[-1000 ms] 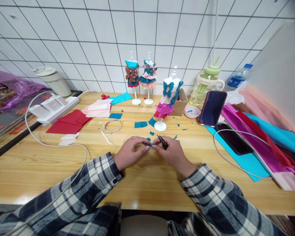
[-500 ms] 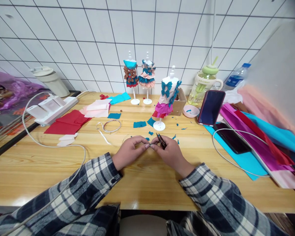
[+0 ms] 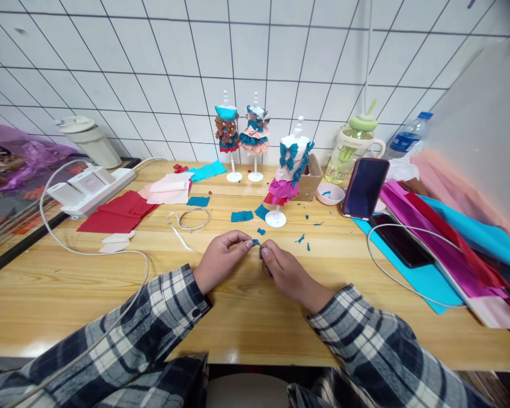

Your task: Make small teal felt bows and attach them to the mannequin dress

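Item: front dress form, in teal bows and a magenta-and-red skirt, standing on the table and serving as landmark.

Item: small teal piece, being held in front of the form's base, slightly to its left.

Item: left hand, lying front-left of the form, pinching the teal piece between thumb and forefinger.

Item: right hand, lying in front of the form, fingers curling closed around a dark tool; the tip is meeting or nearly meeting the teal piece; most of the tool is being hidden by the fingers.

Items, two: brown-bowed form and peach-and-teal form, standing behind the landmark, to its left.

Items, assorted: teal rectangle, lying just left of the form's base; wire coil, lying farther left; red fabric, lying well left.

Items, assorted: cardboard box, standing just behind the form; pink bowl, sitting to its right; upright phone, leaning beyond the bowl.
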### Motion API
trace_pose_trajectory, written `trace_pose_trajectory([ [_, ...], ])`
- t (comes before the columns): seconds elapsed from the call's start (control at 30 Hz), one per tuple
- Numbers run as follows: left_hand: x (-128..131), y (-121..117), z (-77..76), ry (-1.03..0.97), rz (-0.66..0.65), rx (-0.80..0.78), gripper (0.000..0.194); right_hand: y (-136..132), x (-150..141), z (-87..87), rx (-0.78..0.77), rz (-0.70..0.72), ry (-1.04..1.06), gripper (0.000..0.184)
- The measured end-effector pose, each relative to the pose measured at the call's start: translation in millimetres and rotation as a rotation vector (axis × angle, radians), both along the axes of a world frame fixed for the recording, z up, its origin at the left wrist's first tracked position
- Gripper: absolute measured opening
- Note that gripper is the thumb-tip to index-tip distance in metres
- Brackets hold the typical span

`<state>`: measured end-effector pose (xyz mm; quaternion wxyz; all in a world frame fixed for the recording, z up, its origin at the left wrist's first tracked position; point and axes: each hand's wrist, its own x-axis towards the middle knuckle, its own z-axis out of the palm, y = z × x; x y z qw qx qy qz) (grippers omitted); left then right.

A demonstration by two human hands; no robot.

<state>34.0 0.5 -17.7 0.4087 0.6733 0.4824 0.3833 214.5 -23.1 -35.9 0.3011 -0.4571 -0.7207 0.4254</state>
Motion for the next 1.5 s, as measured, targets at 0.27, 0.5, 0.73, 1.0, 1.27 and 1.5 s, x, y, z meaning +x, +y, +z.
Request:
trace_pose_trajectory([
  [0.27,0.4,-0.3,-0.1,0.061,-0.031,0.011,0.026,-1.1,-0.2,0.1,0.018,0.035,-0.034,0.025],
  [0.5,0.6,-2.2,1.7,0.120,-0.042,0.030,0.024,0.1,-0.3,-0.9,0.055,0.030,-0.084,0.023],
  [0.73,0.8,-2.1,2.0,0.112,-0.037,0.017,0.025,1.6,-1.9,-0.2,0.081,0.005,-0.087,0.023],
  [1.0,1.3,-1.9,0.6,0.059,-0.060,-0.014,0.026,3.5,-1.3,1.9,0.117,-0.032,-0.094,0.025],
  [1.27,2.5,0.3,-2.7,-0.118,-0.073,-0.154,0.037,22.4,28.8,3.6,0.171,-0.173,-0.572,0.022],
  [1.5,2.2,-0.8,-5.7,-0.246,-0.072,-0.161,0.044,26.6,36.7,4.9,0.448,-0.299,-0.552,0.025],
])
